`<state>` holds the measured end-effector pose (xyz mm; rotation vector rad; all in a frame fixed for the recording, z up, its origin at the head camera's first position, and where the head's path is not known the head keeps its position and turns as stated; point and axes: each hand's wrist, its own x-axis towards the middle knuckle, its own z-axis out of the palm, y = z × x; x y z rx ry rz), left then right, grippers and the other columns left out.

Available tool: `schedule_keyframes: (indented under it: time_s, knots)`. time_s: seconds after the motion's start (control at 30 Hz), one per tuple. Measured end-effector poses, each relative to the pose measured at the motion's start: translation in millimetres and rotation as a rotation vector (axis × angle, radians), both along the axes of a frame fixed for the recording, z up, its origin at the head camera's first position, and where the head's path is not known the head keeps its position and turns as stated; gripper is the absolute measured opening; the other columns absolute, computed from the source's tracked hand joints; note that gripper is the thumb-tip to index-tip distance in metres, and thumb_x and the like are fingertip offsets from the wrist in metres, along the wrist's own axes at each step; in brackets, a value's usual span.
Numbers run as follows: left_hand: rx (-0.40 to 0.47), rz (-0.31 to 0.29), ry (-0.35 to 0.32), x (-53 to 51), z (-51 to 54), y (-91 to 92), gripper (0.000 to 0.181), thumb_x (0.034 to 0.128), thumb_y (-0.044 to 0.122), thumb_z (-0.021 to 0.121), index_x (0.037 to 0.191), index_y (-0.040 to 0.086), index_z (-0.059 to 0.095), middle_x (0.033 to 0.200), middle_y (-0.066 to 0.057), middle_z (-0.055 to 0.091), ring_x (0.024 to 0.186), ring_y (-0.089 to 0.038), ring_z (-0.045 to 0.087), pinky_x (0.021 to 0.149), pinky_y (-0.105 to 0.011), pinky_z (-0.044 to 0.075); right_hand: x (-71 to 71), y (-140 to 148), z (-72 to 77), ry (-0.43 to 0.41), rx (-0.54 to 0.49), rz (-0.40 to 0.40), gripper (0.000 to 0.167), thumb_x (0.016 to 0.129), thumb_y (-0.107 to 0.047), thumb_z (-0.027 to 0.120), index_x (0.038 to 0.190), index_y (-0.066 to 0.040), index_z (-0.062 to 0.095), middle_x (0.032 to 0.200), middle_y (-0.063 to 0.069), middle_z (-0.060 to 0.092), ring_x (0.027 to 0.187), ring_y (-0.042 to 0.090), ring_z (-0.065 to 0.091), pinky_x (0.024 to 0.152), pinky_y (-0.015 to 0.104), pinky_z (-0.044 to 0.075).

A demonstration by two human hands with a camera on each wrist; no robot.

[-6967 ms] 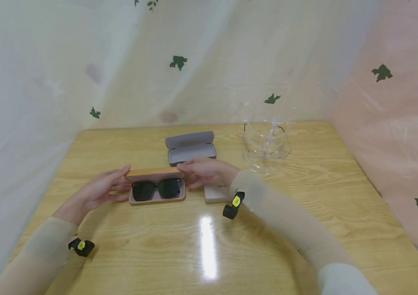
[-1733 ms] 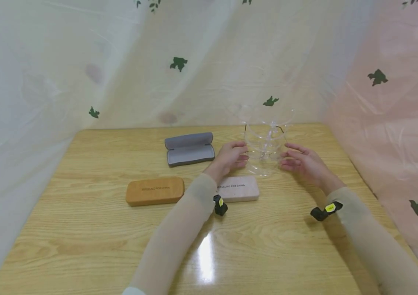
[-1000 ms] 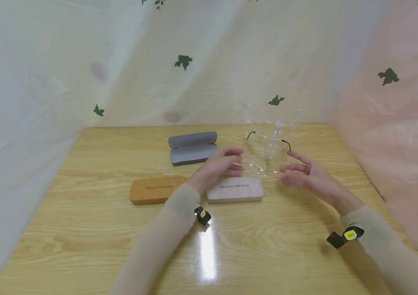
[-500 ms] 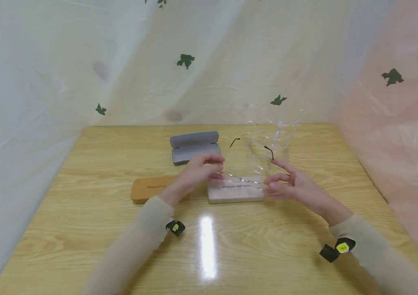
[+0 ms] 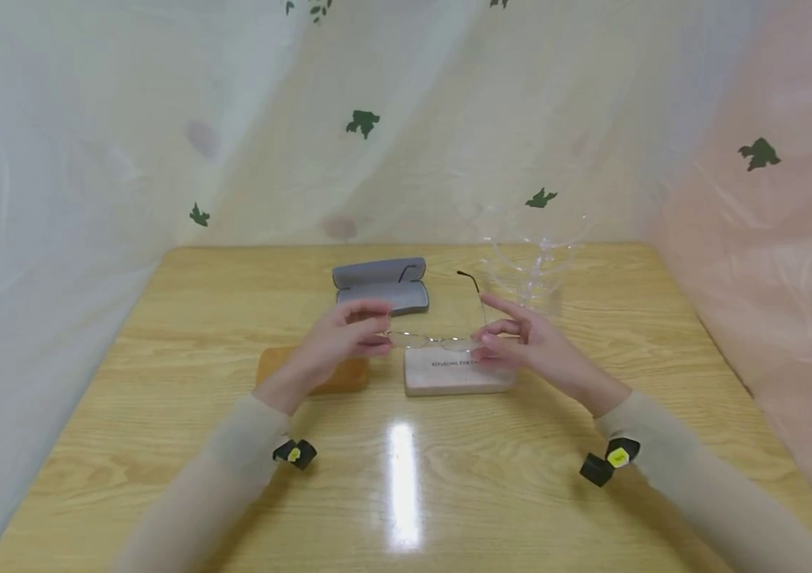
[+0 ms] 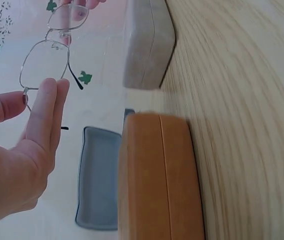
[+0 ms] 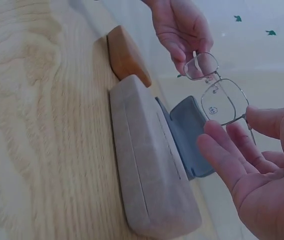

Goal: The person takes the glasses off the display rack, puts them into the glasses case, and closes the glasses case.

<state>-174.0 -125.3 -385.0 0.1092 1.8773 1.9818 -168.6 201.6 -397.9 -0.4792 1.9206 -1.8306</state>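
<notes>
Thin metal-framed eyeglasses [image 5: 435, 340] are held in the air between both hands, with their dark-tipped temples unfolded and pointing away. My left hand [image 5: 337, 338] pinches the left hinge area between thumb and fingers, as the left wrist view shows on the frame [image 6: 45, 62]. On the other side my right hand [image 5: 531, 346] pinches the right hinge area; the right wrist view shows its thumb and fingers at the rim of the lens [image 7: 225, 101]. Beneath the glasses lies a shut pale pink case [image 5: 458, 374]. Behind them a grey glasses case [image 5: 382, 296] stands with its lid up.
Partly hidden under the left hand is a shut orange case [image 5: 345, 376]. A clear plastic glasses stand [image 5: 536, 270] stands at the back right. The wooden table [image 5: 463, 477] is bordered by pale curtains [image 5: 406, 159] with green leaf shapes.
Earlier both hands were at the orange case with sunglasses in it; it is now shut. The eyeglasses have come off the clear stand and moved left, toward the grey case, in both hands.
</notes>
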Motion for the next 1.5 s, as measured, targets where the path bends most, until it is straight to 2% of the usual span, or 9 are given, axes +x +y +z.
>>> schedule_keyframes:
  time_s: [0.17, 0.33, 0.5, 0.73, 0.97, 1.17, 1.23, 1.4, 1.5]
  knots:
    - [0.015, -0.008, -0.009, 8.0, -1.9, -15.3, 0.039, 0.1028, 0.006, 0.059, 0.139, -0.006, 0.05, 0.131, -0.02, 0.055, 0.111, -0.039, 0.065, 0.092, -0.036, 0.058, -1.4, -15, 2.1, -0.014, -0.008, 0.004, 0.076, 0.098, -0.006, 0.068, 0.161, -0.015, 0.027, 0.13, 0.029, 0.059, 0.108, 0.035, 0.069, 0.095, 0.046, 0.056]
    - [0.008, -0.013, -0.002, 14.4, -5.2, -28.9, 0.039, 0.1035, 0.007, 0.058, 0.139, -0.007, 0.049, 0.132, -0.02, 0.054, 0.109, -0.037, 0.067, 0.093, -0.038, 0.058, -3.1, -26, -1.4, -0.003, 0.003, 0.015, 0.074, 0.097, -0.005, 0.069, 0.16, -0.012, 0.03, 0.132, 0.027, 0.059, 0.108, 0.032, 0.069, 0.094, 0.044, 0.057]
    - [0.024, -0.023, -0.023, 15.4, -6.6, -37.8, 0.04, 0.1034, 0.008, 0.058, 0.139, -0.006, 0.048, 0.132, -0.019, 0.053, 0.111, -0.038, 0.066, 0.094, -0.039, 0.057, -6.4, -33, -5.0, 0.002, -0.001, 0.022, 0.072, 0.098, -0.006, 0.068, 0.159, -0.013, 0.032, 0.135, 0.03, 0.057, 0.108, 0.032, 0.069, 0.093, 0.045, 0.057]
    - [0.046, -0.023, -0.045, 16.6, -5.0, -40.4, 0.041, 0.1029, 0.008, 0.059, 0.14, -0.005, 0.047, 0.132, -0.017, 0.053, 0.108, -0.032, 0.067, 0.097, -0.04, 0.056, -8.3, -37, -1.9, -0.018, 0.004, 0.019, 0.073, 0.097, -0.007, 0.069, 0.16, -0.014, 0.031, 0.14, 0.033, 0.052, 0.108, 0.031, 0.069, 0.093, 0.045, 0.057]
    - [0.056, -0.025, -0.058, 15.3, -4.9, -41.8, 0.039, 0.1031, 0.006, 0.058, 0.139, -0.005, 0.048, 0.131, -0.016, 0.055, 0.107, -0.031, 0.067, 0.097, -0.041, 0.056, -8.7, -38, 0.0, -0.046, -0.021, 0.024, 0.074, 0.097, -0.003, 0.068, 0.16, -0.011, 0.03, 0.14, 0.035, 0.05, 0.107, 0.03, 0.07, 0.093, 0.047, 0.057]
    - [0.062, -0.033, -0.061, 14.8, -2.1, -43.0, 0.038, 0.1032, 0.008, 0.058, 0.138, -0.005, 0.049, 0.13, -0.014, 0.056, 0.105, -0.029, 0.068, 0.097, -0.04, 0.056, -8.6, -38, 1.5, -0.036, -0.019, 0.037, 0.073, 0.097, -0.004, 0.068, 0.159, -0.008, 0.031, 0.138, 0.035, 0.051, 0.106, 0.028, 0.07, 0.093, 0.046, 0.057]
    - [0.066, -0.035, -0.062, 14.5, -1.4, -43.3, 0.038, 0.1031, 0.008, 0.059, 0.138, -0.004, 0.049, 0.13, -0.014, 0.056, 0.105, -0.029, 0.068, 0.096, -0.04, 0.056, -8.2, -38, 1.9, -0.031, -0.017, 0.04, 0.07, 0.097, -0.004, 0.068, 0.157, -0.005, 0.033, 0.137, 0.035, 0.051, 0.106, 0.028, 0.07, 0.093, 0.046, 0.057]
    - [0.081, -0.046, -0.062, 14.3, 0.4, -43.7, 0.038, 0.1027, 0.008, 0.06, 0.138, -0.004, 0.051, 0.13, -0.016, 0.056, 0.106, -0.029, 0.068, 0.096, -0.04, 0.056, -5.9, -39, 0.6, 0.05, 0.055, 0.051, 0.049, 0.098, -0.008, 0.069, 0.142, 0.005, 0.052, 0.135, 0.026, 0.059, 0.105, 0.027, 0.071, 0.092, 0.041, 0.058]
    - [0.09, -0.052, -0.057, 14.2, -0.2, -43.6, 0.038, 0.1027, 0.008, 0.06, 0.138, -0.004, 0.052, 0.128, -0.015, 0.058, 0.107, -0.029, 0.069, 0.096, -0.04, 0.056, -5.5, -38, -1.3, 0.077, 0.104, 0.059, 0.044, 0.098, -0.013, 0.07, 0.137, 0.005, 0.059, 0.134, 0.019, 0.063, 0.106, 0.026, 0.071, 0.092, 0.038, 0.058]
